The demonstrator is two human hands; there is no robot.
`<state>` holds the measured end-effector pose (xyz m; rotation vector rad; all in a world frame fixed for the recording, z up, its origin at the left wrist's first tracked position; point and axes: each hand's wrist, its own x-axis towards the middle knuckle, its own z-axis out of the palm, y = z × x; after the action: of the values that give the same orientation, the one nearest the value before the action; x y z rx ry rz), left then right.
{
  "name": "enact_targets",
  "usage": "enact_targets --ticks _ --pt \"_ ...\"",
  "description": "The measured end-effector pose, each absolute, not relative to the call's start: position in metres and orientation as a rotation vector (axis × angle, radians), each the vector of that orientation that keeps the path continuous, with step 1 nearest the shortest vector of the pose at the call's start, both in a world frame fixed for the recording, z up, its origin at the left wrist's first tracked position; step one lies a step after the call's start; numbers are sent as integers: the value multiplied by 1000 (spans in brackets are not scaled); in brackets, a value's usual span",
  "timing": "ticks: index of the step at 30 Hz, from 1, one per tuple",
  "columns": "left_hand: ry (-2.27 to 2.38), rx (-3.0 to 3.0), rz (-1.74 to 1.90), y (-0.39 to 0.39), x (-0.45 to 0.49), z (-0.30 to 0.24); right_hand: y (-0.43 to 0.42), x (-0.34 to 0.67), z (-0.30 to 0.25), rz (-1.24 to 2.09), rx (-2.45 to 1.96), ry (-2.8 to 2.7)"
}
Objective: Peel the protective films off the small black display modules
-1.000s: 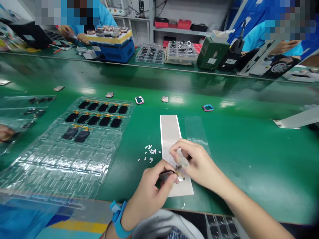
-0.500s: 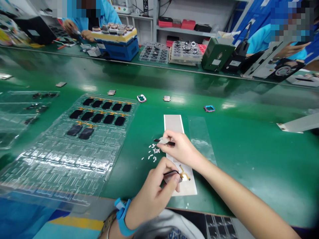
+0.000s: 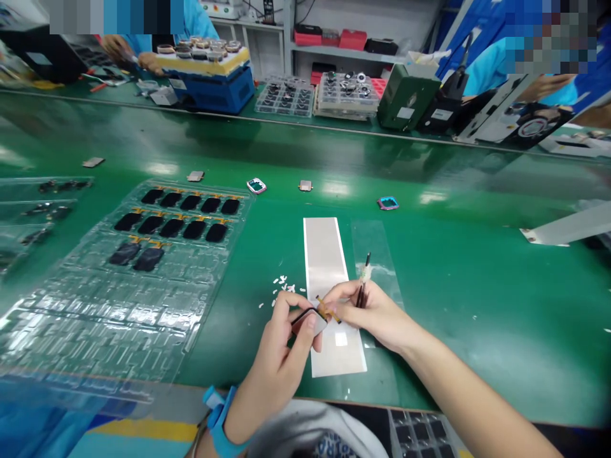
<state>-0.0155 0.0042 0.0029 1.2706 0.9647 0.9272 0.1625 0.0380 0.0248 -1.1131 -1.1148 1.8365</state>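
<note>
My left hand (image 3: 286,353), with a blue strap at the wrist, pinches a small screen module (image 3: 310,322) by its edges, grey back face up. An orange-brown flex cable (image 3: 329,310) sticks out from the module's right side. My right hand (image 3: 370,312) keeps dark tweezers (image 3: 365,283) wrapped in whitish tape tucked between its fingers, tips pointing up and away. Its thumb and forefinger meet at the flex cable; whether they grip it is hard to see. Beneath both hands lies a pale adhesive strip (image 3: 327,245) with white edges. Small white scraps (image 3: 281,283) are scattered left of it.
On the left a clear plastic tray (image 3: 191,305) carries several black screens (image 3: 172,228). Metal pieces (image 3: 305,185) and two watch frames (image 3: 388,203) lie farther back. A clear film (image 3: 370,238) lies right of the strip. Two people work across the bench beside a blue box (image 3: 217,89).
My right hand came down from the white scraps to the cable, and the tweezers swung from pointing left to pointing up. My left hand raised the module slightly off the strip. The view shifted somewhat.
</note>
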Motion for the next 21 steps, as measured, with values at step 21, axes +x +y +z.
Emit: enact_targets --ticks 21 --pt "934 1196 790 3 -18 3 29 156 19 1642 -1240 -1301"
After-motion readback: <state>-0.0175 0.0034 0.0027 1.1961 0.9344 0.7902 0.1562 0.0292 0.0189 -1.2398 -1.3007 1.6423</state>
